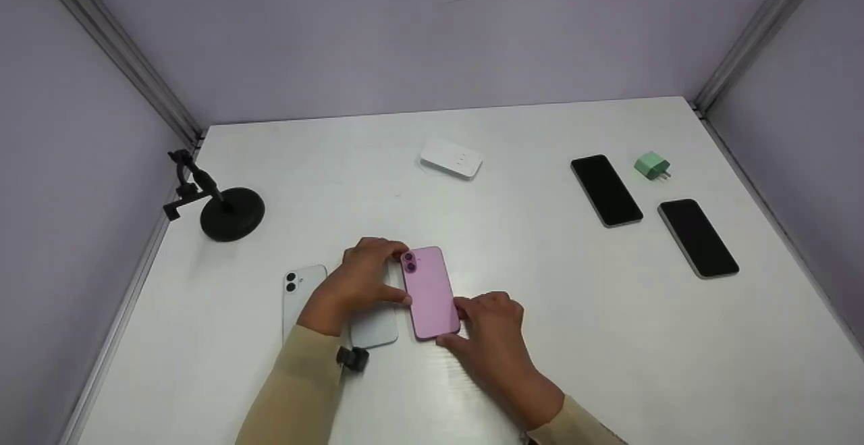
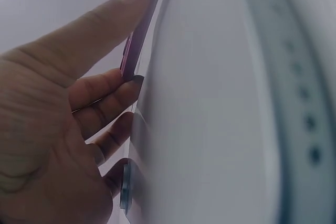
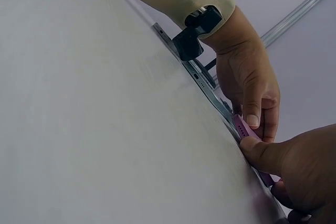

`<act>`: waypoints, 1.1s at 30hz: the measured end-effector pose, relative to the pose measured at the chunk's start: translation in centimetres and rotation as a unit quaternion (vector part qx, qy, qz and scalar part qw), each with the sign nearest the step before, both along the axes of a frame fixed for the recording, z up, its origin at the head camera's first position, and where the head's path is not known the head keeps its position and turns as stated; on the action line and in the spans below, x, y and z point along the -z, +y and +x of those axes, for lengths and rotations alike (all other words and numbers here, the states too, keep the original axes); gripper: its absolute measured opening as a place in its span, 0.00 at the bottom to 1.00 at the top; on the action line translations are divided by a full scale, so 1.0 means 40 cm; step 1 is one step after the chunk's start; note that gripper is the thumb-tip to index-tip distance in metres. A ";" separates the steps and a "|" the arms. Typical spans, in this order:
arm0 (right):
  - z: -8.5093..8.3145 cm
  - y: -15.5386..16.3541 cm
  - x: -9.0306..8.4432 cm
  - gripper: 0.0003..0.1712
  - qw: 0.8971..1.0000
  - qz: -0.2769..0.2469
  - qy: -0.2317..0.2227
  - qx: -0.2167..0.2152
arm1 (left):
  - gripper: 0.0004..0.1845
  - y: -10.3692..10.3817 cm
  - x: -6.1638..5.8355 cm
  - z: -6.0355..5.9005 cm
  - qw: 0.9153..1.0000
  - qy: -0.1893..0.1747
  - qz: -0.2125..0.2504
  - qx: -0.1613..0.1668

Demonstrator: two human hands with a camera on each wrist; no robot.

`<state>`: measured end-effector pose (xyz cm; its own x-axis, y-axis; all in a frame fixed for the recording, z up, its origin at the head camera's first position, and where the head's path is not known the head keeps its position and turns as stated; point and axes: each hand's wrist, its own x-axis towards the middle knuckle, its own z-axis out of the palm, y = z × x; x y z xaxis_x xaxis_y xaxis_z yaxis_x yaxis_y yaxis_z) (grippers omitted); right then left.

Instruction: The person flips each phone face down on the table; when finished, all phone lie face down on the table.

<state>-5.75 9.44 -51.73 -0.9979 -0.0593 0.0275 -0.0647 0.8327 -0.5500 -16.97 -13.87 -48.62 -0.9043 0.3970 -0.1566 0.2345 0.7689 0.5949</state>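
Note:
A pink smartphone [image 1: 430, 293] lies back-up on the white table, its two lenses at the upper left. My left hand [image 1: 360, 284] reaches over a pale smartphone [image 1: 374, 329] and holds the pink phone by its left edge and top corner, thumb on the side. At the lower right corner, my right hand [image 1: 498, 340] pinches the pink phone between thumb and fingers. Both hands meet on the pink phone [image 3: 242, 128] in the right wrist view. Farther left, a white smartphone [image 1: 304, 290] lies partly hidden by the left forearm.
A black stand [image 1: 233, 214] with a round base is at the left. White power strip [image 1: 451, 159] sits at the back. Two dark-screened phones [image 1: 606, 190] and a green charger plug [image 1: 652, 165] lie at the right. Walls enclose the table's back and sides.

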 end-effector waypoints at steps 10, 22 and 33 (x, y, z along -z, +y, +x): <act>0.003 0.003 0.004 0.33 0.999 -0.015 0.023 -0.029 | 0.42 -0.001 0.005 -0.001 0.999 0.029 -0.020 0.022; 0.003 0.008 0.008 0.33 0.998 -0.020 0.036 -0.037 | 0.42 0.001 0.001 0.003 1.000 0.018 -0.020 0.011; 0.002 0.009 0.009 0.32 0.998 -0.026 0.040 -0.039 | 0.42 0.002 -0.002 0.003 0.999 0.023 -0.032 0.018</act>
<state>-5.66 9.79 -52.10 -0.9848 -0.1323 0.1122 -0.1730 0.7939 -0.5830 -16.84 -13.78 -48.54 -0.8963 0.4200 -0.1419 0.2885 0.7956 0.5327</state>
